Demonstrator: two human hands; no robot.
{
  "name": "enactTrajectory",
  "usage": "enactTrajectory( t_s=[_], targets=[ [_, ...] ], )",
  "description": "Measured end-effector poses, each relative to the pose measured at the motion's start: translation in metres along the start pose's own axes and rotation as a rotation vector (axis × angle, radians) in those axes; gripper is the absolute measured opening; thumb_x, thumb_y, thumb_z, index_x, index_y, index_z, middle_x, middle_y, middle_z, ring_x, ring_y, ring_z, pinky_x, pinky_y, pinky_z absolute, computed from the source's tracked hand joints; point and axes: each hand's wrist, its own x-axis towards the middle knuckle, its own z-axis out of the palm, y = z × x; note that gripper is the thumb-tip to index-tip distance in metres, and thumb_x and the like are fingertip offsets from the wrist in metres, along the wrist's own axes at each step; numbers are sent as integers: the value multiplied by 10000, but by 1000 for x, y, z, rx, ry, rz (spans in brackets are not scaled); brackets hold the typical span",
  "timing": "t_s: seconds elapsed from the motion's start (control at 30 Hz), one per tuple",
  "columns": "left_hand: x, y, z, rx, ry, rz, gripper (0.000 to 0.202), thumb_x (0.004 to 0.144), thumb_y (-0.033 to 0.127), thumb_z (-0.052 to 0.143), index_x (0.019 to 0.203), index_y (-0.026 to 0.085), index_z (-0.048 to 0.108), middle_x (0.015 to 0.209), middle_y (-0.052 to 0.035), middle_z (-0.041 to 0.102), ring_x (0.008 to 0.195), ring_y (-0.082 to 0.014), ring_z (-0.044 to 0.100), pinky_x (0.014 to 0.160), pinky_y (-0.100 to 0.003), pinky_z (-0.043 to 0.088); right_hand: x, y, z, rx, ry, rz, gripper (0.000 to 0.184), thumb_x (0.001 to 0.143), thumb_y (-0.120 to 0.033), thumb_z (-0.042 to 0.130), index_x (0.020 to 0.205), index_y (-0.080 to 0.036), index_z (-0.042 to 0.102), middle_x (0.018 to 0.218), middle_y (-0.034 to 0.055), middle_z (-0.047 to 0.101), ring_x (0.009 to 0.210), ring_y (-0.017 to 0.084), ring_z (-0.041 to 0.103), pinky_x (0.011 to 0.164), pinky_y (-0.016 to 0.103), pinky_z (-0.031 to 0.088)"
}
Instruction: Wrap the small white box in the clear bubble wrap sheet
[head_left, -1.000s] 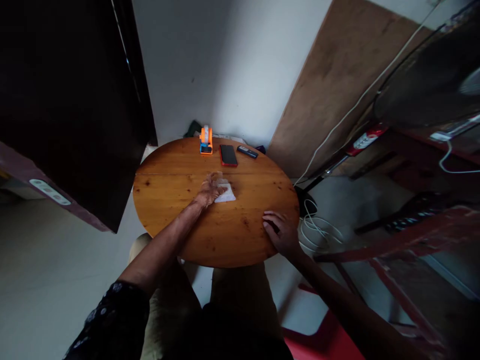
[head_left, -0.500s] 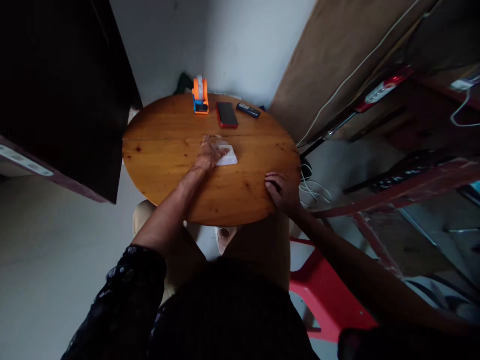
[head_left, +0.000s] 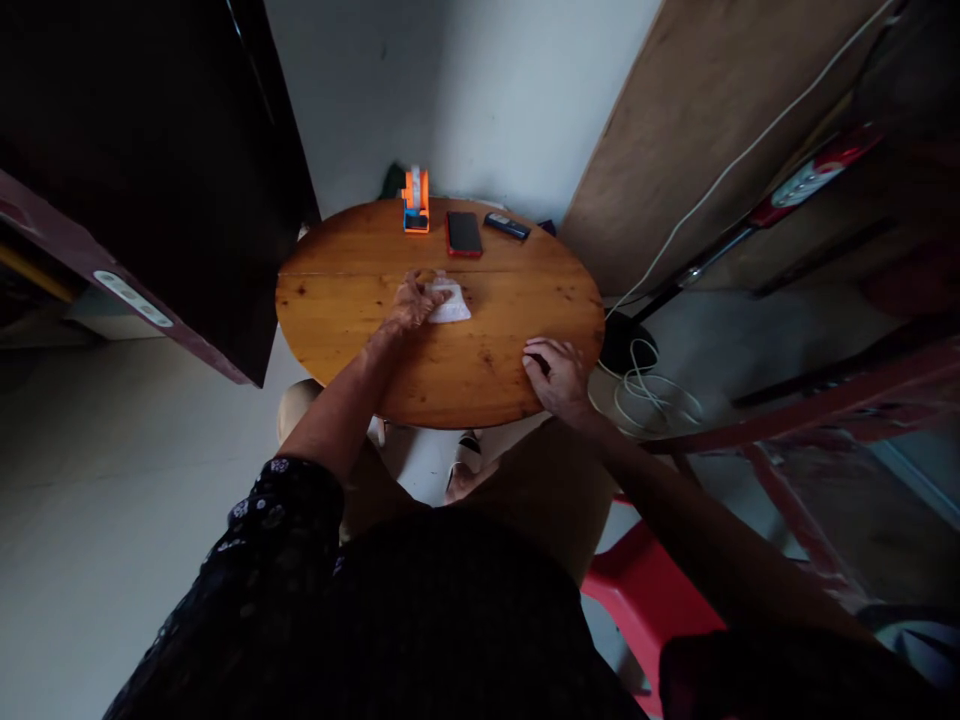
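On the round wooden table (head_left: 360, 345), my left hand (head_left: 412, 300) grips a small white packet (head_left: 451, 303) that looks like a pack of tissues with a clear wrapper. The thumb lies across its top, and the other fingers are partly out of sight on its far side. My right hand (head_left: 556, 375) rests at the table's right front edge, fingers loosely bent and thumb apart, holding nothing. Beyond the packet lie a dark phone-like device with a red edge (head_left: 463, 234) and a dark remote-like handset (head_left: 507, 226). An orange and blue tape dispenser (head_left: 416, 205) stands to their left.
A pale wall (head_left: 480, 100) backs the table. At left is a dark cabinet-like panel with a socket strip (head_left: 133, 298). To the right are a red-handled pole (head_left: 810, 180), coiled white cable (head_left: 645, 385) on the floor and a red plastic stool (head_left: 652, 590).
My view has shifted, so the table sits a little farther right. My left hand stays on the white packet and my right hand stays at the table edge.
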Motion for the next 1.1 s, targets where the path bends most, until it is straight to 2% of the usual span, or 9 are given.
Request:
enactTrajectory(
  t_s=[0.1,0.27,0.4,0.6,0.7,0.83,1.1],
  targets=[
    [-4,-2,-2,94,58,0,825,649,214,893,1355,143,473,1211,-132,536,1100,-256,573,884,-332,491,-2,0,1,1,10,2,211,889,-294,509,955,-220,695,1119,70,723,995,287,609,892,456,419],
    [-10,-2,-3,236,90,55,727,740,258,828,1367,133,483,1260,-155,541,1123,-247,574,901,-327,494,-5,0,0,31,6,0,208,887,-288,518,971,-215,693,1140,77,715,1003,290,597,873,441,400],
    [-7,-6,-4,307,133,88,729,712,346,849,1331,138,528,1246,-151,563,1107,-264,593,900,-359,508,-6,-2,0,47,0,15,223,896,-295,506,987,-207,689,1161,85,705,1016,285,581,896,433,375],
    [-5,-10,-5,322,156,141,773,663,426,883,1289,120,548,1191,-132,585,1046,-228,596,871,-333,520,-7,-4,-2,19,-20,24,228,915,-305,492,992,-206,682,1176,79,701,1015,279,571,886,413,355],
    [-8,-9,-4,331,169,152,780,633,418,892,1275,121,562,1175,-141,601,993,-223,617,811,-315,533,-7,-3,-2,22,-23,16,231,928,-307,486,1002,-208,680,1174,78,702,1028,280,571,884,410,357],
    [-10,-9,-3,342,158,167,763,659,394,864,1297,117,552,1204,-153,596,944,-198,623,758,-286,532,-7,-1,-2,22,-10,16,235,932,-304,481,997,-211,687,1165,80,706,1026,279,573,896,412,361],
    [-9,-14,-1,279,158,178,758,652,356,858,1307,127,553,1210,-144,579,852,-152,596,700,-261,518,-5,-1,-5,73,-14,45,244,905,-297,491,981,-204,703,1165,94,710,1051,286,601,931,444,404]
  ],
)
